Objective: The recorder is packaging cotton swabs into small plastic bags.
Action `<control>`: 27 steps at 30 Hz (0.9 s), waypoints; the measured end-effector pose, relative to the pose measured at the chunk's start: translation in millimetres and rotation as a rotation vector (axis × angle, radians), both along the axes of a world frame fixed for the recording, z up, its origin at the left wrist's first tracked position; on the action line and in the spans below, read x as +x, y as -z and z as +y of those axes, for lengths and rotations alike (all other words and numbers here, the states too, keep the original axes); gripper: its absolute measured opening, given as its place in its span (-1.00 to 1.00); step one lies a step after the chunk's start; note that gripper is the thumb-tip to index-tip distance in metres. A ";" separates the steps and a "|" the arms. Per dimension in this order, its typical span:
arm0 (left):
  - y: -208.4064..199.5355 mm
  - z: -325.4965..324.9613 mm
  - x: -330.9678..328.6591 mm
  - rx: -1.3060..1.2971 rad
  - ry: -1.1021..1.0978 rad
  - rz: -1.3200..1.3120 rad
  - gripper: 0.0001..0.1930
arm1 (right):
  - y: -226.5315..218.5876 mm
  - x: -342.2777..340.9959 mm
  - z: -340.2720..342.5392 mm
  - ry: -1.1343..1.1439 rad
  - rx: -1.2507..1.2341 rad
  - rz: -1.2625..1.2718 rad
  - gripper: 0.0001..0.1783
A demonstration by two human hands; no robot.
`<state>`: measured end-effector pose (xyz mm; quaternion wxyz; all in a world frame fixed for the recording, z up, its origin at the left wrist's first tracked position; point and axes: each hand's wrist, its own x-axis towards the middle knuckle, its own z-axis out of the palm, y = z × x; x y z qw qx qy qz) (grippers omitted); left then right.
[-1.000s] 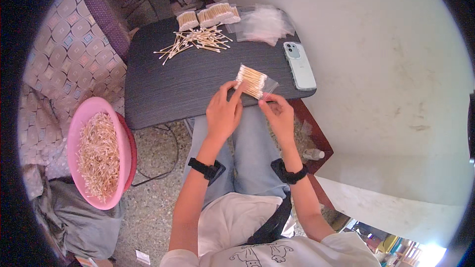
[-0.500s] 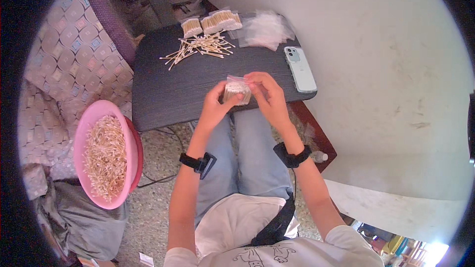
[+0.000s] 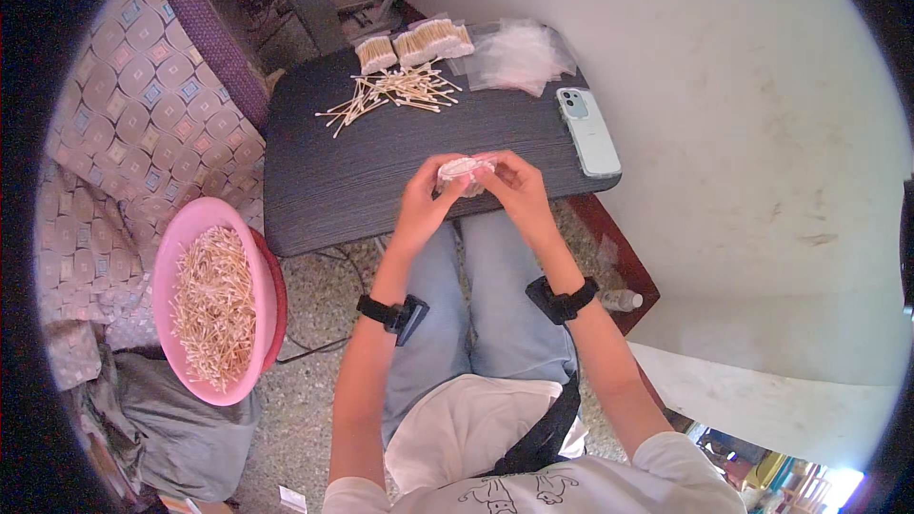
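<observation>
Between my two hands is a small clear plastic bag of cotton swabs (image 3: pixel 464 169), held just over the near edge of the dark table. My left hand (image 3: pixel 423 195) grips its left side, with the thumb across the front. On the other side my right hand (image 3: pixel 517 188) pinches the bag near its top. White swab tips show in the bag's upper part; fingers cover much of the rest. Farther back on the table lies a loose pile of cotton swabs (image 3: pixel 400 88). Filled bags of swabs (image 3: pixel 430 41) sit behind that pile.
A stack of empty clear bags (image 3: pixel 522 55) lies at the table's far right, with a white phone (image 3: pixel 588 132) near the right edge. At left, a pink basin (image 3: pixel 166 276) full of swabs stands beside the dark table (image 3: pixel 333 190). A wall (image 3: pixel 743 133) rises at right.
The bag has tilted, so its top with the white tips now faces up more. My right hand has closed in on the bag's right side. The whole view has shifted slightly.
</observation>
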<state>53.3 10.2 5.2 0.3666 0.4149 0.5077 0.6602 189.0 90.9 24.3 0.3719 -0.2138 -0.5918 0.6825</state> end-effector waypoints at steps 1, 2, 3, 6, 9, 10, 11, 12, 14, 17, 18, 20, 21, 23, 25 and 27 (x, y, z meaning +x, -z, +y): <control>-0.2 -0.5 0.4 -0.001 0.001 0.000 -0.72 | 0.9 0.7 1.2 0.001 -0.001 0.000 -0.77; -0.3 -1.7 0.8 0.000 0.011 -0.046 -0.74 | 1.6 1.8 3.1 -0.034 -0.039 -0.008 -0.78; -1.7 -2.2 1.5 0.002 0.021 -0.091 -0.77 | 1.3 2.5 4.5 -0.067 -0.077 -0.017 -0.79; -6.5 -3.5 1.4 -0.030 0.030 -0.122 -0.83 | 2.1 2.2 4.4 -0.066 -0.229 -0.059 -0.81; -12.1 -2.6 2.2 -0.059 -0.007 -0.110 -0.88 | 3.8 -1.6 5.6 -0.051 -0.135 -0.048 -0.84; -13.8 -1.9 2.8 -0.059 -0.003 -0.109 -0.88 | 7.7 -3.3 5.0 -0.046 -0.136 -0.047 -0.84; -15.8 -1.4 3.2 -0.060 -0.012 -0.084 -0.88 | 12.0 -6.4 3.5 -0.029 -0.084 0.001 -0.86; -16.5 -1.7 2.7 -0.061 -0.026 -0.057 -0.89 | 13.4 -9.9 1.5 -0.018 -0.032 0.051 -0.86; -18.0 -0.2 3.8 -0.072 -0.031 -0.100 -0.88 | 14.8 -11.7 -0.9 0.009 -0.034 0.038 -0.85; -11.9 0.9 -0.6 -0.124 -0.074 -0.080 -0.86 | 9.8 -15.8 -4.2 0.045 -0.059 -0.023 -0.85; -12.5 2.7 0.6 -0.166 -0.100 -0.023 -0.85 | 10.8 -14.8 -3.0 0.065 -0.079 -0.077 -0.85; -11.8 5.1 11.1 -0.138 -0.129 -0.100 -0.81 | 14.5 -18.2 -4.0 0.086 -0.054 -0.084 -0.84; -12.7 5.8 14.3 -0.108 -0.161 -0.176 -0.78 | 14.6 -20.4 -4.4 0.105 -0.027 -0.090 -0.83; -15.6 3.8 12.1 -0.118 -0.153 -0.152 -0.75 | 14.3 -21.6 -4.0 0.119 0.011 -0.097 -0.82; -15.1 1.0 9.5 -0.132 -0.148 -0.130 -0.72 | 13.1 -23.0 -5.7 0.130 0.044 -0.106 -0.82; -15.8 2.5 6.8 -0.159 -0.118 -0.168 -0.71 | 11.0 -24.9 -5.5 0.138 0.056 -0.083 -0.82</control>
